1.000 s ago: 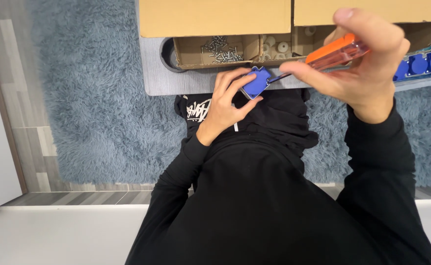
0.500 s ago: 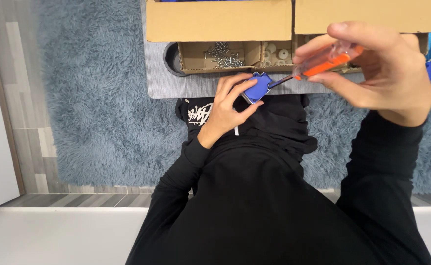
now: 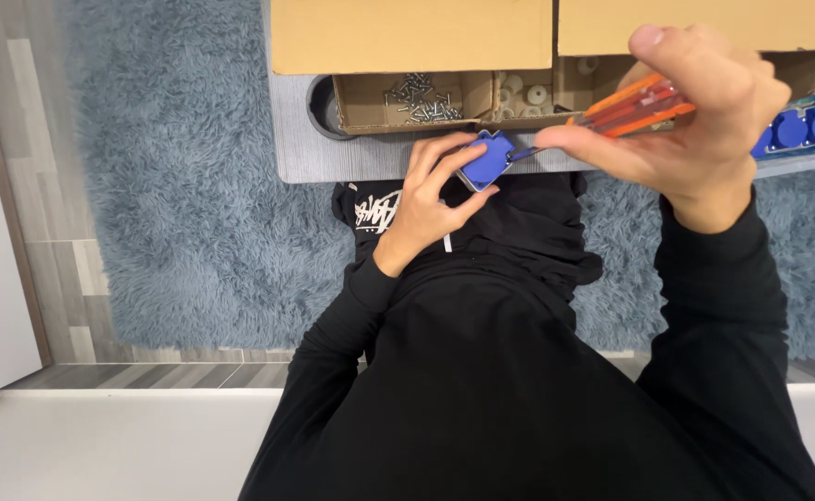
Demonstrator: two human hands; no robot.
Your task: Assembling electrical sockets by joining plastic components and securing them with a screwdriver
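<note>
shaggy blue-grey rug (image 3: 175,186) fills the left and middle of the frame, with pale wood-look floor planks (image 3: 18,186) along the far left edge. grey desk (image 3: 352,160) runs across the upper centre, its near edge just above the person's black hooded sweatshirt (image 3: 500,390).

left hand (image 3: 431,195), centre of frame just below the desk edge: fingers curled closed around a small blue plastic socket housing (image 3: 485,160), thumb under it, fingertips over its top. housing sits at the desk's near edge, tilted.

right hand (image 3: 695,121), upper right: clamped shut on an orange translucent-handled screwdriver (image 3: 635,104), thumb up along the top, fingers wrapped over the handle. thin dark shaft runs down-left; its tip meets the right side of the blue housing. the two hands are apart, joined only through tool and part.

on the desk behind the hands: open brown cardboard box (image 3: 407,37) with flaps folded out across the top of the frame. one compartment holds a loose pile of small silver metal screws (image 3: 419,100); the compartment to its right holds small white round plastic parts (image 3: 528,93). dark round recess (image 3: 319,107) in the desk at the box's left corner.

row of blue round socket inserts (image 3: 802,125) at the far right edge, partly hidden behind the right hand.
</note>
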